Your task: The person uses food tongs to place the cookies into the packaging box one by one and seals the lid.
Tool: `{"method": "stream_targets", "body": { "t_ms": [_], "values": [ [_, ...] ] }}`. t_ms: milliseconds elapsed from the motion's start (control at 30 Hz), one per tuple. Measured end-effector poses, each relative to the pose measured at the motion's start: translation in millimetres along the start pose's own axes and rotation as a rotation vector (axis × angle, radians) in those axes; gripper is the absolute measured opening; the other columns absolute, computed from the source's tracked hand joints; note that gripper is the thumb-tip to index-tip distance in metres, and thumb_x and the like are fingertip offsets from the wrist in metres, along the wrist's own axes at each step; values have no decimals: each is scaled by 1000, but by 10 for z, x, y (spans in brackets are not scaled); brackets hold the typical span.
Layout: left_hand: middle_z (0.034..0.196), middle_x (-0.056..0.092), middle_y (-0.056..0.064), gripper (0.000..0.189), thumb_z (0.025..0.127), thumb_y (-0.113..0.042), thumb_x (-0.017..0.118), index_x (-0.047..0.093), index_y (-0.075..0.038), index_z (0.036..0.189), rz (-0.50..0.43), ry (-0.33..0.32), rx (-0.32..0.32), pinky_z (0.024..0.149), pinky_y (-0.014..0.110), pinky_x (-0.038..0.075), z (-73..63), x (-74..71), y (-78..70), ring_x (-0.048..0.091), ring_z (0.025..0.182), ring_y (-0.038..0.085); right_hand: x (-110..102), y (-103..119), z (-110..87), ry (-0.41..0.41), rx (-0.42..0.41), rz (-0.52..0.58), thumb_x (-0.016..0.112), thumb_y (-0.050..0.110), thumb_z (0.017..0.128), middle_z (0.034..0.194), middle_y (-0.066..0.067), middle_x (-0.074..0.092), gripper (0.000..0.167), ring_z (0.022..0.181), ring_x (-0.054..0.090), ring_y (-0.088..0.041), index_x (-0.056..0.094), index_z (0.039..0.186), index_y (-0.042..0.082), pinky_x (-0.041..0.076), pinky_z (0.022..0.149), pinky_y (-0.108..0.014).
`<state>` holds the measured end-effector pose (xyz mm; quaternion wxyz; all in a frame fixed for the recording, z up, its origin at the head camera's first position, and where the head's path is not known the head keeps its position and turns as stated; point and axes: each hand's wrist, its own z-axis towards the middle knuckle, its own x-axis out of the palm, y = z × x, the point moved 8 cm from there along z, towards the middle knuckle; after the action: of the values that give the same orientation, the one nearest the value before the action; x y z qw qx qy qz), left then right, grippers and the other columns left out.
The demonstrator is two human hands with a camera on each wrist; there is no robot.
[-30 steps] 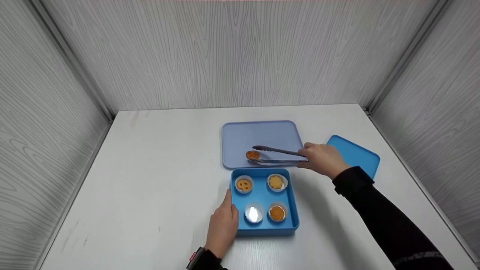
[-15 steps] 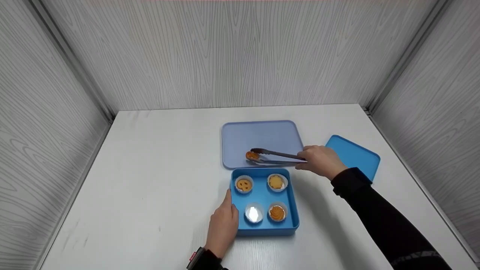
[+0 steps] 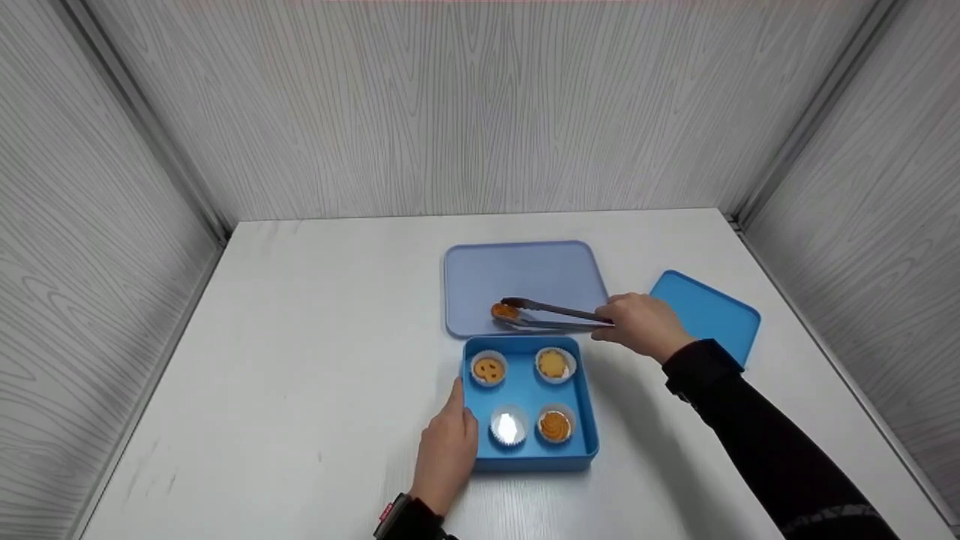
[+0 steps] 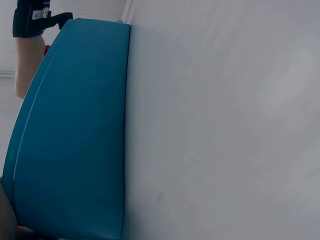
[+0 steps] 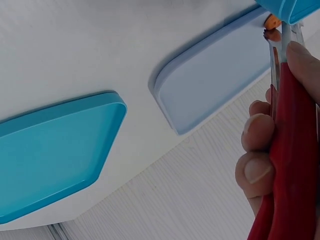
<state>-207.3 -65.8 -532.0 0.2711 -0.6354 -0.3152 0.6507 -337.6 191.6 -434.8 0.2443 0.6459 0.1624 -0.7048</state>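
Observation:
My right hand (image 3: pixel 641 324) grips metal tongs (image 3: pixel 562 308) with red handles (image 5: pixel 297 160), whose tips close around a round brown cookie (image 3: pixel 504 310) low on the pale lilac tray (image 3: pixel 517 270). My left hand (image 3: pixel 446 448) holds the left wall of a blue box (image 3: pixel 525 392), thumb at the rim. White paper cups stand in the box. A pretzel-like cookie (image 3: pixel 488 370) fills the back left one, a star-shaped cookie (image 3: pixel 553 364) the back right, and a swirled cookie (image 3: pixel 555 427) the front right. Only a bare cup (image 3: pixel 509 427) is at front left.
To the right of the tray lies a blue lid (image 3: pixel 709 309), its raised rim upward in the right wrist view. Grey wood-grain panels (image 3: pixel 480 112) enclose the white table (image 3: pixel 315 360) at the back and both sides. The tray almost touches the box's back edge.
The upper arm of the tongs has come down, bringing the tips together on the cookie. My right hand shifted slightly toward me; my left hand and the box stayed put.

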Motion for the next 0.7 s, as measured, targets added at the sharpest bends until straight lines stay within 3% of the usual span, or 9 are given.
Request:
{"method": "stream_targets", "body": {
  "t_ms": [367,700],
  "values": [
    [148,56,18,52,105,-12,47,39,4,154,-1,1,-4,100,49,52,7,11,7,65,119,31,-7,23,-95,-117,-46,-69,82,22,86,78,-4,61,18,68,62,-20,75,96,9,51,59,-35],
    [145,58,19,51,106,-12,47,40,5,153,14,-2,-1,94,49,55,10,11,25,69,111,31,-59,36,-224,-224,-92,-54,81,22,88,83,-5,62,21,66,61,-18,76,103,10,48,57,-32]
  ]
}}
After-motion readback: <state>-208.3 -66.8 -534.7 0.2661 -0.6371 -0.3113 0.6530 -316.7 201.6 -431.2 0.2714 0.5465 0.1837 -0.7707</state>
